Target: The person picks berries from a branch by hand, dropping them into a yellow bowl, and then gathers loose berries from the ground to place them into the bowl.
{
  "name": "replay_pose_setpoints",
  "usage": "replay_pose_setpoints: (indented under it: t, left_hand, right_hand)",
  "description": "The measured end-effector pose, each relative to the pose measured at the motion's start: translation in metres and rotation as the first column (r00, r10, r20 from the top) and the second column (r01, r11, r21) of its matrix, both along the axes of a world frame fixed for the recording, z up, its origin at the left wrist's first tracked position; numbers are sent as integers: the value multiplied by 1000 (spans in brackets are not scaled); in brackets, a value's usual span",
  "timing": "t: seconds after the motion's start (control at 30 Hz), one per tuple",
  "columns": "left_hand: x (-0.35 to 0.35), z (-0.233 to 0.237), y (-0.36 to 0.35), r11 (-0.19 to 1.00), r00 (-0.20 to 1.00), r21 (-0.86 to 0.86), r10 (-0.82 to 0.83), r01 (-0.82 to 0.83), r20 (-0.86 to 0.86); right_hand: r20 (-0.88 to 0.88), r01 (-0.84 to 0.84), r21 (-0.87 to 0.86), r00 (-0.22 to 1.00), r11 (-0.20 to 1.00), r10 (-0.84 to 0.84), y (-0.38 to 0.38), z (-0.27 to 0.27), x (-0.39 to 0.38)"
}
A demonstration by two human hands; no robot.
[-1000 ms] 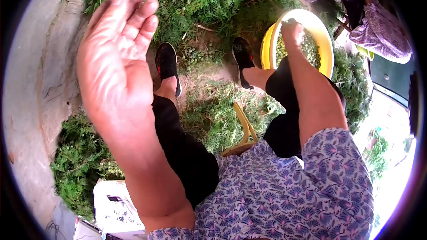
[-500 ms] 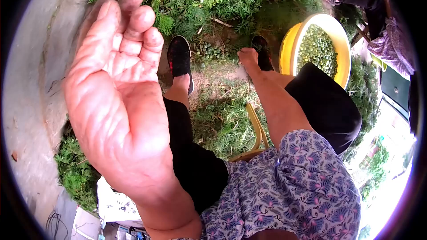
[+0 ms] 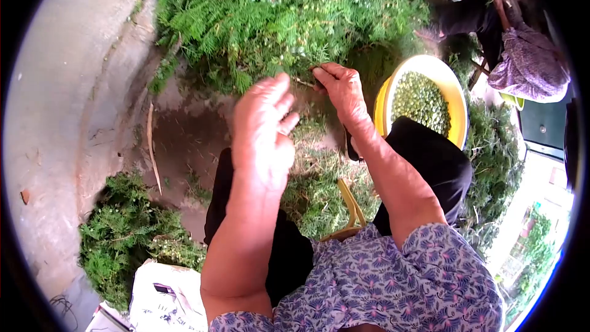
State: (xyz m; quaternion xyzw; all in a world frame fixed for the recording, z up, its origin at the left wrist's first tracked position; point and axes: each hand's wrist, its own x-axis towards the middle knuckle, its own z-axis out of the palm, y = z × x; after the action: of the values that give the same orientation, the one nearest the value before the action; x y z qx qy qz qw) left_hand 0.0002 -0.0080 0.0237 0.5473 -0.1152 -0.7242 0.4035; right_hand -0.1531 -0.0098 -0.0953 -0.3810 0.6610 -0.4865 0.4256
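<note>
Head view recorded the right hand (image 3: 344, 89) with fingers pinched narrow on a sprig (image 3: 304, 80) at the edge of the heap (image 3: 289, 18), the left hand (image 3: 264, 129) loosely spread and empty beside them; the yellow basin (image 3: 460, 95) right of the fingers held many green berries (image 3: 421, 101), and most of the heap was judged unpicked.

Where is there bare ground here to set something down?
Free: the bare earth between the large heap of green sprigs and the smaller heap, beside the left hand, and the concrete bordering it. Crowded: around the right hand, where the large heap, the yellow basin of green berries and another person close in.
</note>
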Motion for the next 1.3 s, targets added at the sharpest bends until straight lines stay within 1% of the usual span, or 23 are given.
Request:
replay_pose_setpoints:
  t: [0.03,0.07,0.2,0.33,0.47,0.5,0.53,0.6,0.63,0.67,0.7,0.83,0.87,0.93,1.0,1.03,1.07,1.1,1.13,1.17,1.2,1.23,1.3]
  left_hand:
    - [-4,-3,3,1000,1000,-13,-19,19,-22]
    - [-7,-8,5,999,998,-27,-40,39,-43]
    - [-12,-8,3,986,973,-155,-86,53,-214]
    - [-14,-1,5,956,991,-292,-37,-2,-128]
    - [-12,13,0,905,989,-425,-55,-10,-140]
    - [-13,16,1,895,993,-446,-69,18,-98]
    - [-14,19,2,885,995,-462,-86,51,-55]
    - [-19,21,3,854,989,-504,-147,126,-2]
    - [-21,21,5,785,978,-584,-185,206,95]
    - [-24,20,7,706,957,-646,-214,289,194]
    - [-28,20,10,706,954,-642,-226,301,199]
    - [-36,17,13,442,940,-842,-272,310,203]
    - [-36,18,14,445,939,-838,-275,316,208]
    - [-35,25,18,556,897,-705,-312,441,314]
    - [-39,21,22,575,910,-706,-287,413,299]
    - [-40,24,25,636,915,-659,-304,403,266]
    - [-41,26,27,691,919,-607,-319,392,231]
    - [-42,29,27,729,932,-584,-318,357,172]
    - [-43,28,26,730,932,-583,-320,358,172]
    - [-43,28,25,728,937,-594,-306,343,167]
    - [-42,28,23,726,943,-604,-291,329,164]
    - [-38,29,18,697,907,-583,-353,418,228]
    - [-38,29,17,711,918,-583,-342,393,202]
  right_hand:
    - [-209,-18,-44,978,999,8,1,18,5]
    - [-412,-97,-226,911,969,-5,7,38,11]
    - [-671,-353,-341,741,871,38,28,91,24]
    - [-814,-574,-338,576,746,74,35,120,15]
    - [-629,-596,-468,743,652,228,31,140,-15]
    - [-598,-441,-327,782,836,178,33,154,-19]
    - [-693,-498,-373,711,783,122,24,153,-32]
    - [-527,-422,-412,834,807,167,21,161,-29]
    - [-624,-495,-416,766,763,156,19,157,-29]
    - [-636,-493,-484,766,723,96,16,152,-23]
    - [-660,-527,-460,741,714,122,16,151,-21]
    - [-728,-591,-319,653,741,208,17,157,-25]
    - [-746,-593,-234,618,770,249,17,154,-26]
    - [-725,-552,-313,665,773,182,17,147,-26]
    - [-519,-502,-347,807,792,283,15,144,-27]
    - [-363,-395,-387,896,833,256,15,144,-25]
    - [-288,-361,-310,917,880,275,15,149,-28]
    - [-115,-350,-306,937,885,331,13,147,-30]
    - [61,-342,-301,925,890,376,12,146,-32]
    - [60,-342,-302,925,890,376,12,146,-34]
    - [239,-363,-194,883,911,403,13,146,-37]
    - [415,-399,-87,818,913,397,14,146,-38]
    - [479,-382,-97,792,919,379,16,147,-35]
